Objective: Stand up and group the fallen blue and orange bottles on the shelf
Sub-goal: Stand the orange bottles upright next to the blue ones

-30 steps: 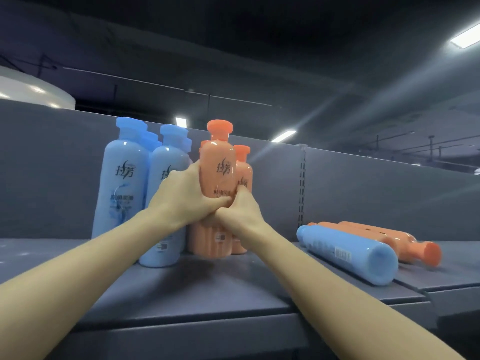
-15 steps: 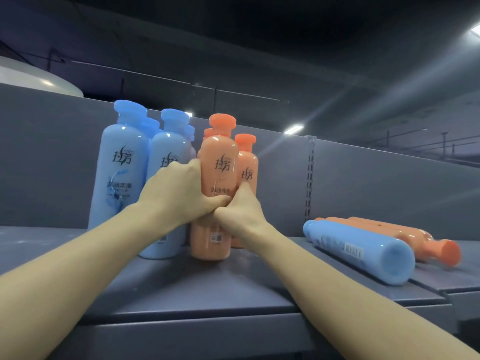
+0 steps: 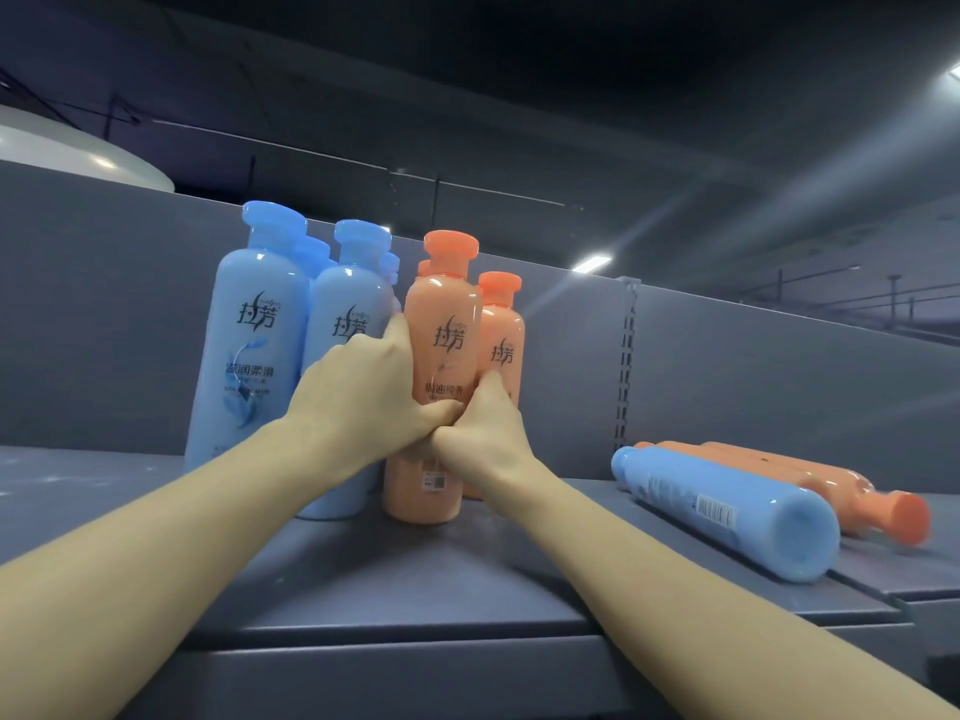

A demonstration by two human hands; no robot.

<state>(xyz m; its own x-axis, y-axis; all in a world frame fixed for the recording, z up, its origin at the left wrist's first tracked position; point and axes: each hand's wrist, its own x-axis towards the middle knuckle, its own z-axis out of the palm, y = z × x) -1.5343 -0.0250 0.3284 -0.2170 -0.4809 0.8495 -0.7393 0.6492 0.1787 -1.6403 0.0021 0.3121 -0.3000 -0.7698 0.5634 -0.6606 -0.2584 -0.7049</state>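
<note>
Both hands, left hand (image 3: 363,392) and right hand (image 3: 485,433), curl their fingers around the upright glossy orange plastic bottle (image 3: 441,376) with a flat orange cap, standing on the grey metal shelf (image 3: 415,579) beside upright pale-blue plastic bottles (image 3: 249,345).

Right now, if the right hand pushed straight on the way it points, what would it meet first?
The right hand already grips the front orange bottle. Pushing on, it would likely press into the orange bottle behind, then the back panel; depth is unclear.
</note>
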